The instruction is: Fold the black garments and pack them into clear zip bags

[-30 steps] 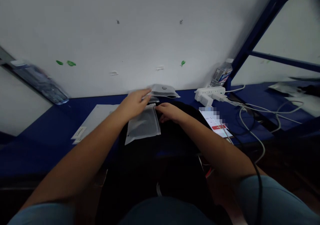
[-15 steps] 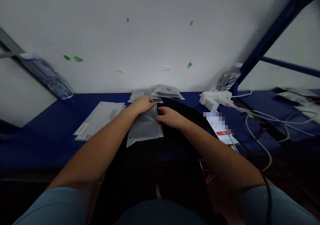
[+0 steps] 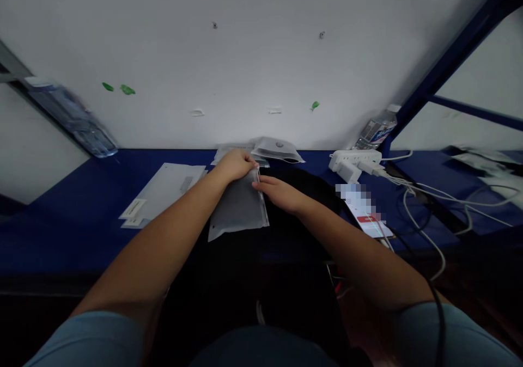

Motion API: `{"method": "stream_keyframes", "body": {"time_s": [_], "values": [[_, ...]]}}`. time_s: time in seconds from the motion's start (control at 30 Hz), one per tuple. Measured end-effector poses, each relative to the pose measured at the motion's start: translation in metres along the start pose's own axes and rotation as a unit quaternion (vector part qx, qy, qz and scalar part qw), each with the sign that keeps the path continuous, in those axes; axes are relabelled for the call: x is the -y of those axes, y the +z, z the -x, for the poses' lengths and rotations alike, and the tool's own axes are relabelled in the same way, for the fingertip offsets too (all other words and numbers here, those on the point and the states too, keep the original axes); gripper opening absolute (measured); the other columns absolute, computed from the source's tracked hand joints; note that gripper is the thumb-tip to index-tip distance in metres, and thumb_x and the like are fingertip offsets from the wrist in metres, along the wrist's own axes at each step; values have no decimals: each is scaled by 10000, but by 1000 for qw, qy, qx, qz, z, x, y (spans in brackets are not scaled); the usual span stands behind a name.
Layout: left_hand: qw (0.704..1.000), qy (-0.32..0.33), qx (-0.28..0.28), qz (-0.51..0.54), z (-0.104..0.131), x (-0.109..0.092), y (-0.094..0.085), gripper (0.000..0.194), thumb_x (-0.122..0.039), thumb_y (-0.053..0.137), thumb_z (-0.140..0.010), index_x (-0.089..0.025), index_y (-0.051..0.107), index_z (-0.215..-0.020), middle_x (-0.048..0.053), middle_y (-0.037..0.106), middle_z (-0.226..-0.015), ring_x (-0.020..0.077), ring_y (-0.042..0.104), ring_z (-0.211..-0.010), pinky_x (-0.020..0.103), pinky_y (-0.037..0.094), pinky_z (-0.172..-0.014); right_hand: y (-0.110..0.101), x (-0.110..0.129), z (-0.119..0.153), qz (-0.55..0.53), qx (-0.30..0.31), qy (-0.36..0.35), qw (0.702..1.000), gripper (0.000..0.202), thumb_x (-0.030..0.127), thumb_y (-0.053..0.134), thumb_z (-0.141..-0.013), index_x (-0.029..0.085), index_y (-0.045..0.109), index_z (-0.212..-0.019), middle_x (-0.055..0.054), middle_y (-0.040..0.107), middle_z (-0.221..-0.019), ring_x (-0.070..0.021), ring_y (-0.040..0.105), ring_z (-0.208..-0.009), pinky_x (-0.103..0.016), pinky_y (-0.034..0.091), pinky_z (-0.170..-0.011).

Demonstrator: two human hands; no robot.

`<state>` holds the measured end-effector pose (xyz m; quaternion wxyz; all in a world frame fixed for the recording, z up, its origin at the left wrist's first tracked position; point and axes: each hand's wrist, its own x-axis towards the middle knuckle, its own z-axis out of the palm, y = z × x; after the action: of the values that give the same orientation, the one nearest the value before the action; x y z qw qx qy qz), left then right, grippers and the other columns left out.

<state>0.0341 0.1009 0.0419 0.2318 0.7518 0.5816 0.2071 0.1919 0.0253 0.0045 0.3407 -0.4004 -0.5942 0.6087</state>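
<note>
A frosted zip bag [image 3: 239,206] lies over dark cloth [image 3: 294,198] at the middle of the blue table, its zip edge toward the right. My left hand [image 3: 238,165] is closed on the far corner of that edge, thumb and fingers pinched together. My right hand [image 3: 280,193] grips the same edge slightly nearer to me, its thumb on top of the bag and its fingers alongside. Behind my left hand, more frosted bags [image 3: 278,148] with a round mark rest against the wall. To the left lie flat frosted bags [image 3: 167,184] with white labels.
A large clear bottle [image 3: 73,119] leans at the left, and a smaller labelled bottle [image 3: 378,129] stands at the back right. A white power strip [image 3: 355,158] with plugs and cables sits near a lit phone [image 3: 363,212]. Loose cables [image 3: 429,247] trail along the right side.
Both hands keep hold of the zip edge, with my left pinch still at the far corner. The right thumb has shifted slightly along the edge. The whole view has moved a little.
</note>
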Motion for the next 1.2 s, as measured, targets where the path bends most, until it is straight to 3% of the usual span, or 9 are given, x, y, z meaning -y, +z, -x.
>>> {"method": "stream_keyframes", "body": {"time_s": [0.1,0.2,0.33,0.53,0.77,0.93,1.1,1.2], "values": [[1000,-17,-16,-6,6,0,4,126,-298,694,-839,-208,763,-783,48,749,-805,198,659,-768,315,464,-738,-3,1,-1,-13,-28,33,999,259,375,573,-957,224,723,-1105,-59,753,-1105,-207,702,-962,-317,567,-839],[999,-19,-30,-4,9,5,9,142,-301,671,-856,-206,770,-819,61,743,-794,208,655,-769,326,462,-738,-14,6,-3,28,-115,45,992,346,451,505,-985,197,723,-1071,-95,734,-1166,-193,700,-824,-304,569,-700],[1000,-12,-23,9,8,10,11,154,-282,639,-870,-201,763,-826,52,734,-776,194,644,-751,316,454,-729,-29,12,-10,146,-216,15,965,299,357,522,-978,155,727,-900,-92,752,-951,-127,621,-643,-229,469,-562],[999,30,-22,-1,7,7,12,174,-319,650,-856,-200,744,-771,25,719,-726,168,626,-701,285,409,-654,-29,10,-23,259,-192,-34,946,280,397,582,-947,167,691,-831,-26,710,-769,-103,562,-556,-229,392,-537],[999,35,-25,-8,12,1,12,175,-305,633,-873,-207,755,-794,32,718,-730,170,626,-694,282,426,-665,-31,11,-29,312,-162,-71,933,338,443,585,-933,176,634,-731,25,568,-609,-103,471,-548,-239,319,-544],[999,6,-40,-6,14,-5,11,172,-281,624,-879,-213,779,-914,51,747,-832,198,652,-786,302,467,-749,-26,7,-28,218,-140,-16,966,418,487,588,-935,199,540,-636,38,492,-548,-89,395,-469,-246,297,-480],[999,25,-38,-19,10,-6,12,168,-293,631,-881,-198,767,-861,68,743,-827,204,647,-783,315,470,-751,-18,9,-24,62,-119,45,990,433,463,640,-915,227,447,-608,62,391,-479,-75,307,-384,-234,248,-377],[999,36,-23,-16,9,-6,9,183,-309,630,-886,-192,749,-813,56,731,-796,195,642,-766,311,465,-744,-16,12,-21,46,-103,45,993,415,454,626,-928,231,443,-630,73,375,-469,-74,301,-360,-229,229,-352]]}}
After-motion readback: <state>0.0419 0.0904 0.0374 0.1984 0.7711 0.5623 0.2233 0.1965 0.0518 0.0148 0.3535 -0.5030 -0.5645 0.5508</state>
